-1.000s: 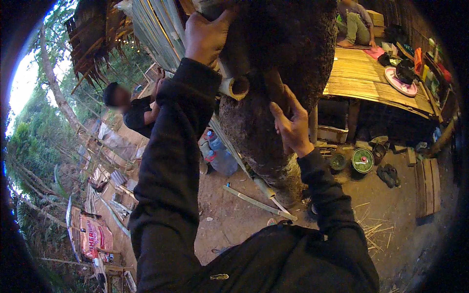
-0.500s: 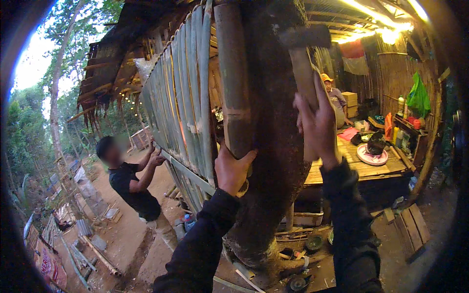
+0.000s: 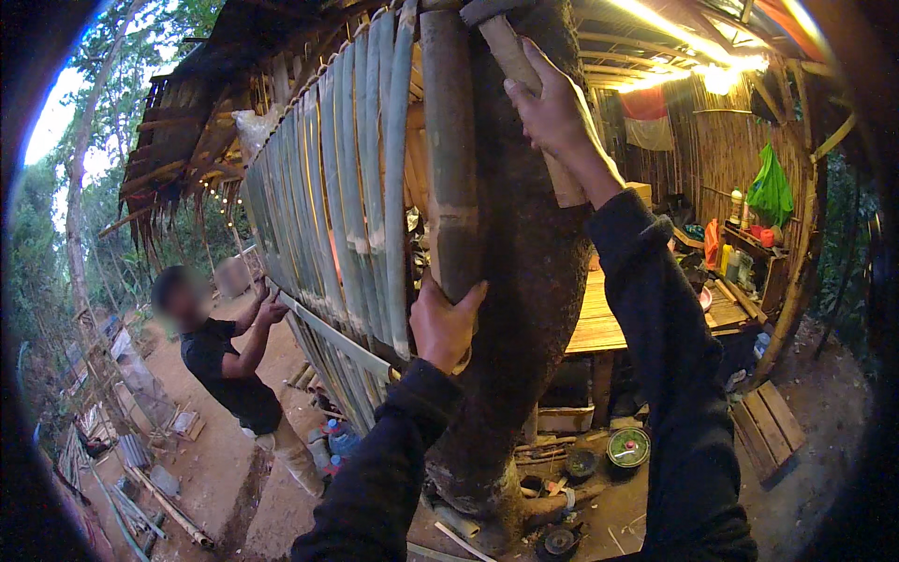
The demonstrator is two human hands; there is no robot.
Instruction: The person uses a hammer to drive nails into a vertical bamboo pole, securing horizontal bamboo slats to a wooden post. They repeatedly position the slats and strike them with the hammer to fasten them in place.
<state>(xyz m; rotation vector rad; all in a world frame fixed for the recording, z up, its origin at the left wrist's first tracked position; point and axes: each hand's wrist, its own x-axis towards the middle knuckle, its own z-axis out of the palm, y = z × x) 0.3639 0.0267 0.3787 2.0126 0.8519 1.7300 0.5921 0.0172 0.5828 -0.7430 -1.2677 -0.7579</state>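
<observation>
Slatted bamboo walling (image 3: 314, 187) stood left; with curled fingers, the left hand (image 3: 445, 325) gripped a bamboo pole (image 3: 449, 140) at the left edge of the trunk (image 3: 524, 290), the right hand (image 3: 560, 114) a hammer (image 3: 509, 54) higher up.

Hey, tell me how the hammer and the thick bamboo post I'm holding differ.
The bamboo post stands nearly upright, while the hammer is tilted, its head up to the left. The bamboo post is grey-green with a paler band; the hammer has a light brown handle and dark head. Your left hand grips the bamboo post near its lower end; your right hand holds the hammer by its handle. Both are hand-held.
</observation>
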